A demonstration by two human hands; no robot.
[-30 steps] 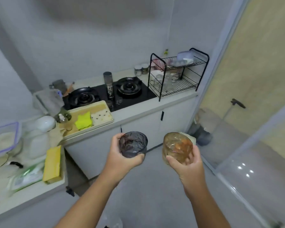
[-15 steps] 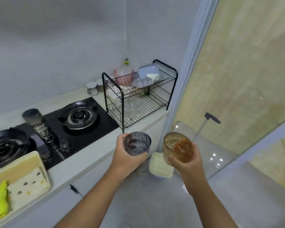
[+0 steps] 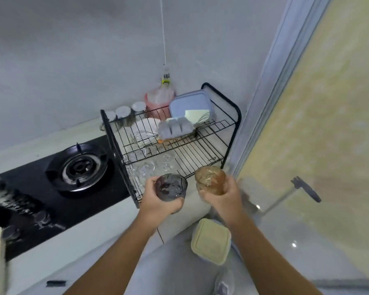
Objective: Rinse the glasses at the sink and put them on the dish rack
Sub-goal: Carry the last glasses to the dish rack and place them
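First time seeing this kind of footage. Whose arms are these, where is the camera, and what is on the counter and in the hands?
No machine here: a person wears one wide-angle camera on the head, looking forward and down, so the arms are their own. The left hand holds a grey glass, the right hand an amber glass, both just in front of a black wire dish rack. The rack stands on a white counter beside a gas burner. Its lower shelf holds clear glasses, its upper shelf a whisk.
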